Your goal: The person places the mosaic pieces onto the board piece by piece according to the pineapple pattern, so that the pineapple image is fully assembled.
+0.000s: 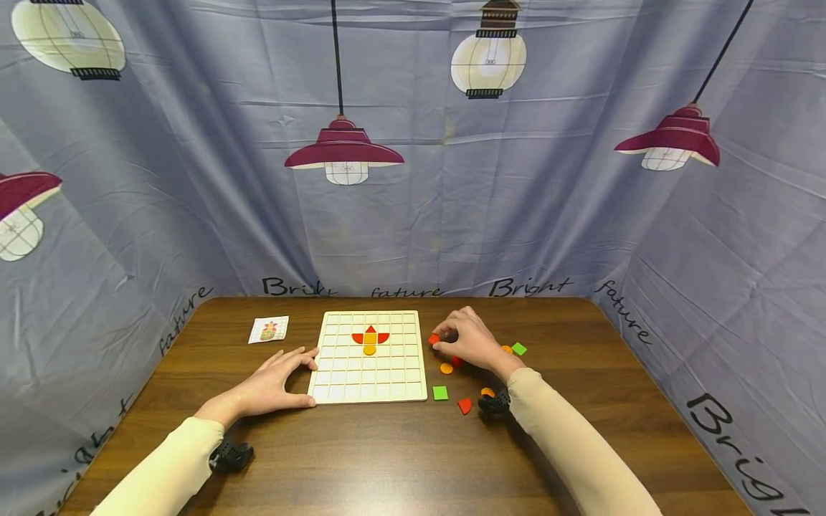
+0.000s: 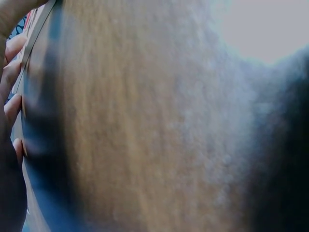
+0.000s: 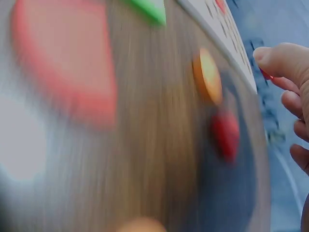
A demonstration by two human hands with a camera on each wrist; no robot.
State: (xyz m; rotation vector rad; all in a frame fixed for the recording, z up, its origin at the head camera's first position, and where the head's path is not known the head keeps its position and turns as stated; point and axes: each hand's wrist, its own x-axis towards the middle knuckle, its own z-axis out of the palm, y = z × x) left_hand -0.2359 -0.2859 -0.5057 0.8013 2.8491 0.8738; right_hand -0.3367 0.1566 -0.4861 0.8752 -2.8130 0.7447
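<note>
A cream grid board [image 1: 368, 383] lies on the table with a small figure near its upper middle: a red triangle, an orange square [image 1: 371, 338], two red quarter-circles and an orange circle [image 1: 369, 350]. My left hand [image 1: 274, 383] rests at the board's left edge, thumb and fingers spread and touching it. Just off the board's right edge, my right hand [image 1: 474, 337] pinches a red piece [image 1: 434, 339] between thumb and fingertips. In the right wrist view the red piece [image 3: 265, 74] is mostly hidden by the thumb, so its shape cannot be told.
Right of the board lie loose pieces: a green square [image 1: 440, 393], a red quarter-circle [image 1: 464, 406], an orange circle [image 1: 447, 368] and several others, some partly under the right arm. A picture card [image 1: 268, 330] lies at the back left. A printed curtain [image 1: 413, 236] surrounds the table.
</note>
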